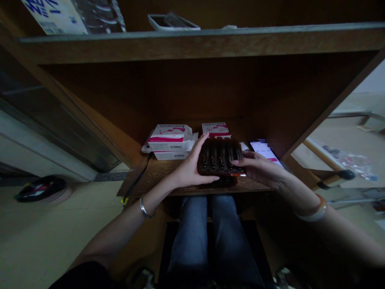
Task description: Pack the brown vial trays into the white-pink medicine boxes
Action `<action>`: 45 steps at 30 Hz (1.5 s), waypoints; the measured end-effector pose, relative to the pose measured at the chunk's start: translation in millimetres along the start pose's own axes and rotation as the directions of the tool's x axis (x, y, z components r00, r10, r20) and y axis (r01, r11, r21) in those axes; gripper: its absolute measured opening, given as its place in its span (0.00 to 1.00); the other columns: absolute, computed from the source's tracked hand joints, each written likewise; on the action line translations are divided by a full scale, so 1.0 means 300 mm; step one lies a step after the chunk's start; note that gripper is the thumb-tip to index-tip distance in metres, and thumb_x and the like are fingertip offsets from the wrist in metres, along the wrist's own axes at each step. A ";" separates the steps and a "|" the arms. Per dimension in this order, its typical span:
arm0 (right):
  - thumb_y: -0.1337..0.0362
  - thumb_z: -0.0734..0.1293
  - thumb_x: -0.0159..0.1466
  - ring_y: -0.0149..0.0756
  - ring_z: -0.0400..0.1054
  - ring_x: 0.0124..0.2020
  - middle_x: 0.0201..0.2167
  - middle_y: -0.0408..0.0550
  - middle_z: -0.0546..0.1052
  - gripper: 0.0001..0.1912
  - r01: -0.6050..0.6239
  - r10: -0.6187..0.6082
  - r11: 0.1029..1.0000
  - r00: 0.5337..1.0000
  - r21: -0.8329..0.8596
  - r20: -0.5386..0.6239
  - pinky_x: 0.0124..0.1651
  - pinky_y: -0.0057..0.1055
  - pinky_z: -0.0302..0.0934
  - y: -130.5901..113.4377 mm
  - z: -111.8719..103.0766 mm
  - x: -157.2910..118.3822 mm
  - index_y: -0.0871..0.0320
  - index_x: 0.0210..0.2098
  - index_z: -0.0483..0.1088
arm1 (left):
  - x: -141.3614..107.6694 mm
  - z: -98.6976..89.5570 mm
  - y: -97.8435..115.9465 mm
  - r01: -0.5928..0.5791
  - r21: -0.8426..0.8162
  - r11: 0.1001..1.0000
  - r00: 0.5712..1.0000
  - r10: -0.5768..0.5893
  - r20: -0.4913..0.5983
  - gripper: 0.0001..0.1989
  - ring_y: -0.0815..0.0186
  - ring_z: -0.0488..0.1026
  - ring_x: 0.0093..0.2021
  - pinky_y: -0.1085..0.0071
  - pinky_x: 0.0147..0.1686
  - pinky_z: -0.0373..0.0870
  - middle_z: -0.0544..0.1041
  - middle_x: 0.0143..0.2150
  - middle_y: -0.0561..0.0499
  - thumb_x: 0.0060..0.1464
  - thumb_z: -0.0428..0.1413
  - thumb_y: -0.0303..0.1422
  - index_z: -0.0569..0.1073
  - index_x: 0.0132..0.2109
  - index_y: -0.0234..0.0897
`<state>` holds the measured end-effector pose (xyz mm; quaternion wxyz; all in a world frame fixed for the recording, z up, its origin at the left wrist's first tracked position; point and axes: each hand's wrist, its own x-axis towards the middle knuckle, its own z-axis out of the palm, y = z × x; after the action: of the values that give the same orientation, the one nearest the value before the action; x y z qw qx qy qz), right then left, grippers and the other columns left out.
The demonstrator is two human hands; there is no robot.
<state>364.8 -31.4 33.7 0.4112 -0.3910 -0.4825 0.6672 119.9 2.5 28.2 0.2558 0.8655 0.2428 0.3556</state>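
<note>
I'm sitting at a wooden shelf unit (198, 46), with my knees in blue jeans (189, 241) just below its lower board (150, 176). Between my hands, just above that board, I hold a dark ribbed plastic tray (219, 156). My left hand (192, 166) cups its left end, with the fingers up one side and the thumb running under the front edge. My right hand (258, 168) comes in from the other side, its fingertips (236, 162) pressed on the right end, so the grip is narrow and closed around the tray. The rows in the tray look like small ampoules, but the dim light keeps me from being sure. A dark shape (222, 182) sits under the tray, mostly hidden by it and my left thumb. Behind my left hand stand two white-and-pink cartons (170, 138), with a lit phone (264, 151) just past my right fingers, its screen partly blurred. A black cable (136, 178) hangs off the board's left side, a silver bangle (144, 208) circles my left wrist, and a pale bangle (313, 209) circles my right.
</note>
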 end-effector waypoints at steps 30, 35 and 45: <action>0.59 0.80 0.49 0.46 0.68 0.58 0.54 0.52 0.74 0.37 0.418 -0.443 0.862 0.896 -0.288 -0.028 0.64 0.46 0.61 0.142 0.009 0.069 0.52 0.54 0.63 | -0.011 0.146 -0.025 0.248 -0.517 0.819 0.901 -0.392 -0.188 0.33 0.55 0.75 0.53 0.55 0.58 0.69 0.78 0.52 0.42 0.38 0.72 0.38 0.70 0.51 0.34; 0.56 0.79 0.50 0.49 0.69 0.57 0.55 0.56 0.74 0.38 0.443 -0.487 0.819 0.873 -0.365 -0.034 0.63 0.49 0.61 0.190 0.019 0.077 0.55 0.56 0.62 | -0.034 0.183 -0.045 0.284 -0.515 0.809 0.875 -0.438 -0.206 0.32 0.54 0.77 0.51 0.54 0.56 0.71 0.80 0.50 0.41 0.36 0.72 0.40 0.71 0.49 0.34; 0.55 0.80 0.49 0.46 0.72 0.54 0.51 0.51 0.78 0.35 0.414 -0.462 0.826 0.886 -0.382 -0.039 0.60 0.45 0.65 0.083 0.020 0.076 0.55 0.52 0.68 | -0.002 0.116 0.015 0.297 -0.440 0.847 0.874 -0.427 -0.232 0.21 0.55 0.71 0.58 0.58 0.62 0.63 0.76 0.57 0.43 0.54 0.60 0.45 0.72 0.48 0.35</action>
<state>347.0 -17.1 8.1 0.5046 -0.3813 -0.6463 0.4270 146.4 -10.5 9.3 0.4432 0.6645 0.3663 0.4773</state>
